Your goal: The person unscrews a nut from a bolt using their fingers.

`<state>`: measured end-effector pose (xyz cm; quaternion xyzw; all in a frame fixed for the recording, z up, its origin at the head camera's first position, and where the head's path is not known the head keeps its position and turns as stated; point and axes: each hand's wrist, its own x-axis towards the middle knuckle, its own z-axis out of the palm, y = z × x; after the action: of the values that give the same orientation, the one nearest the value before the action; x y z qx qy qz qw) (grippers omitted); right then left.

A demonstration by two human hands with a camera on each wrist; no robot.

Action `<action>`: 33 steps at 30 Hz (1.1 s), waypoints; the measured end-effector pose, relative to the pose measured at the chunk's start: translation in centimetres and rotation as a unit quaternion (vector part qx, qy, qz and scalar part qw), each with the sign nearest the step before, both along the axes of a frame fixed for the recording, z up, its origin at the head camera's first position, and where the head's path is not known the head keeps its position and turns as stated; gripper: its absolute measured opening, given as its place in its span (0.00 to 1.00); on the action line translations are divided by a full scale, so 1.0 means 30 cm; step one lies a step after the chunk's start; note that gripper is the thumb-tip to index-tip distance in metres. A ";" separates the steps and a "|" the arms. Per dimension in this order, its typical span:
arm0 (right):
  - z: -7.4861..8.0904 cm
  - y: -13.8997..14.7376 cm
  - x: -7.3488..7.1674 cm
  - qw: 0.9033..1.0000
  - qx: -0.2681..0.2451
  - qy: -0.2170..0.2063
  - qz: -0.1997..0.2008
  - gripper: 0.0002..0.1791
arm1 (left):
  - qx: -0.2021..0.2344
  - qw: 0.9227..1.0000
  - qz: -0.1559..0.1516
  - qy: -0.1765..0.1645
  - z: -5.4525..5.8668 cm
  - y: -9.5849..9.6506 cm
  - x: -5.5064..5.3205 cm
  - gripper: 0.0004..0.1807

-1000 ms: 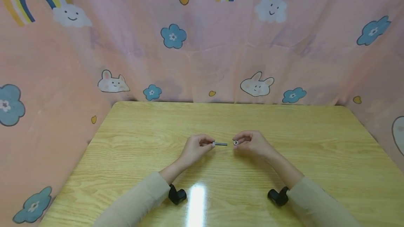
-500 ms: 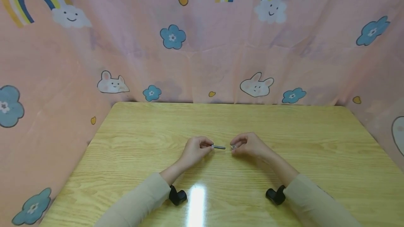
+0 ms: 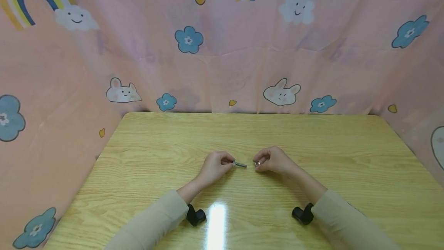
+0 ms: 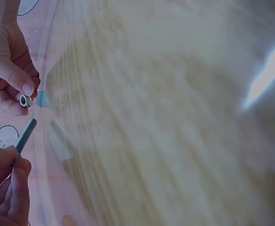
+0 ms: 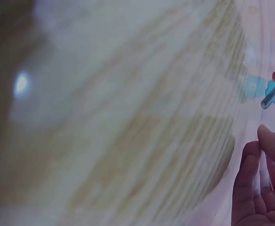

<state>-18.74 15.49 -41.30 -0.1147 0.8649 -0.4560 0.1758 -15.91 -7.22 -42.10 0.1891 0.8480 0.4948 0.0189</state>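
Note:
My left hand (image 3: 215,166) pinches a silver threaded bolt (image 3: 240,164) near one end, its free end pointing right and a little down. The thread shows clearly along the bolt (image 4: 26,135) in the left wrist view; fingers cover its other end. Across a small gap, my right hand (image 3: 274,160) holds a small metal nut (image 3: 256,163) between thumb and fingers. In the left wrist view the hole of the nut (image 4: 25,100) is visible, apart from the bolt's tip. The right wrist view shows the bolt (image 5: 273,94), while fingers hide the nut there.
Both hands are above a wood-grain table (image 3: 173,138). A pink patterned curtain (image 3: 222,72) hangs behind and beside it. Black wrist cameras, one on the left (image 3: 196,216) and one on the right (image 3: 303,214), stick out from the sleeves. A bright reflection lies on the tabletop.
Both hands have come slightly lower in the head view, and the right hand has shifted a little left. The bolt's free end has tilted downward. Bolt and nut stay apart.

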 end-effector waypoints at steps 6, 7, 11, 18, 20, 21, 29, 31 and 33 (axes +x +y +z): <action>0.006 0.004 0.007 1.000 -0.003 0.015 0.016 0.11 | -0.019 1.000 -0.006 -0.002 0.001 -0.002 0.003 0.04; 0.008 0.005 0.009 1.000 -0.003 0.018 0.019 0.10 | -0.023 1.000 -0.008 0.000 0.001 -0.003 0.004 0.04; 0.006 0.008 0.006 0.999 0.022 0.038 0.031 0.10 | -0.050 0.999 -0.013 0.014 0.005 -0.007 0.003 0.04; 0.001 0.006 0.000 0.996 0.071 0.038 0.026 0.09 | -0.100 0.994 -0.019 0.031 0.009 -0.017 0.002 0.03; 0.003 0.006 0.001 0.996 0.070 0.037 0.027 0.09 | -0.102 0.994 -0.023 0.034 0.006 -0.019 0.000 0.03; 0.004 0.007 0.002 0.997 0.069 0.037 0.028 0.09 | -0.103 0.994 -0.024 0.035 0.004 -0.020 -0.001 0.03; 0.001 0.008 0.003 0.997 0.060 0.033 0.032 0.08 | -0.106 0.993 -0.033 0.036 -0.002 -0.024 -0.007 0.02; 0.001 0.008 0.003 0.997 0.061 0.033 0.034 0.09 | -0.106 0.993 -0.035 0.034 -0.003 -0.024 -0.007 0.03; 0.001 0.009 0.002 0.997 0.060 0.032 0.035 0.09 | -0.106 0.993 -0.035 0.030 -0.006 -0.024 -0.009 0.04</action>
<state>-18.69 15.76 -41.29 -0.1490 0.8911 -0.3933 0.1705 -16.17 -7.96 -42.27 0.2299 0.8888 0.3953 0.0310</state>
